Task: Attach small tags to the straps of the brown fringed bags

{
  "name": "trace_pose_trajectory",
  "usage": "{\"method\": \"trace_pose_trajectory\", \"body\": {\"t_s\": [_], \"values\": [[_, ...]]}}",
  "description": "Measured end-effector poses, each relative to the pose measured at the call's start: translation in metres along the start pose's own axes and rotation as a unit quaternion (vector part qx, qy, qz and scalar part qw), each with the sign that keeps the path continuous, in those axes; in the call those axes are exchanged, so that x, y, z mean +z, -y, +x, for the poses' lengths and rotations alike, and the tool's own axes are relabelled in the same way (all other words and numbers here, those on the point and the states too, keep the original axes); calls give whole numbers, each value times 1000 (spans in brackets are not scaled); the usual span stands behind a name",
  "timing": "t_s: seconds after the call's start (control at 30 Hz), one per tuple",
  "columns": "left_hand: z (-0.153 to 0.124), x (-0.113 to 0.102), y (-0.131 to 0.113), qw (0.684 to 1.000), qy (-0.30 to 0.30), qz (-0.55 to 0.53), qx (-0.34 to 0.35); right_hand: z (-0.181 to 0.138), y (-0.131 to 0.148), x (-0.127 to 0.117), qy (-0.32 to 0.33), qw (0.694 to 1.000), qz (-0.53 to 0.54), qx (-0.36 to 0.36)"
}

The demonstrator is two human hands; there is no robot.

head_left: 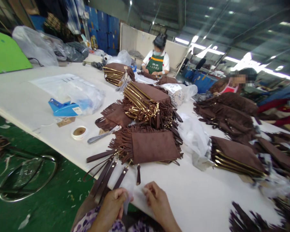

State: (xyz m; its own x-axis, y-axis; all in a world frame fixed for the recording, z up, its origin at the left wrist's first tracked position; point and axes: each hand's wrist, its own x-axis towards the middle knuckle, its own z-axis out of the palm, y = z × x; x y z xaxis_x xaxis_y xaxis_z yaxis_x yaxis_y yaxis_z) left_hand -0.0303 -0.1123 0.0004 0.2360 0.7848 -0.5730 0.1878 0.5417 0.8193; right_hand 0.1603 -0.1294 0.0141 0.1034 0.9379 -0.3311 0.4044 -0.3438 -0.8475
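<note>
At the table's near edge, my left hand (112,203) is closed, pinching a small translucent whitish strip (127,203) that hangs below the fingers. A little to the right, my right hand (157,202) is closed too, thumb against the fingers; a blurred pale bit at its fingertips is too small to name. Just beyond both hands lies a brown fringed pouch (156,146) on a low pile. Dark wrist straps (122,177) with gold clips trail from it over the table edge, near my left hand. A zip-pull tassel (138,175) points toward me.
Behind the pouch rises a stack of gold-zipped pouches (147,91). Left of it are a tape roll (73,133), a grey-handled tool (96,139) and a blue tape dispenser (62,108). More pouches (239,151) lie right. A co-worker (157,61) in a green apron works across the table.
</note>
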Motion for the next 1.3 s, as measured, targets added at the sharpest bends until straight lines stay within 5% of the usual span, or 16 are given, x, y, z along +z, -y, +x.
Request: {"method": "trace_pose_trajectory", "body": {"t_s": [0.17, 0.3, 0.43, 0.67, 1.3], "values": [[7, -7, -4, 1000, -12, -18, 6, 50, 21, 7, -17, 995, -77, -58], [9, -12, -8, 999, -28, -26, 5, 66, 23, 22, 43, 998, 54, 3], [9, -17, -10, 999, -40, -15, -4, 63, 26, 15, 114, 971, 193, 82], [8, -15, -8, 997, -69, 11, -14, 50, 38, 14, 122, 929, 341, 72], [-4, -10, -41, 998, -20, -31, -51, 47, 40, 21, 95, 926, 356, 84]]}}
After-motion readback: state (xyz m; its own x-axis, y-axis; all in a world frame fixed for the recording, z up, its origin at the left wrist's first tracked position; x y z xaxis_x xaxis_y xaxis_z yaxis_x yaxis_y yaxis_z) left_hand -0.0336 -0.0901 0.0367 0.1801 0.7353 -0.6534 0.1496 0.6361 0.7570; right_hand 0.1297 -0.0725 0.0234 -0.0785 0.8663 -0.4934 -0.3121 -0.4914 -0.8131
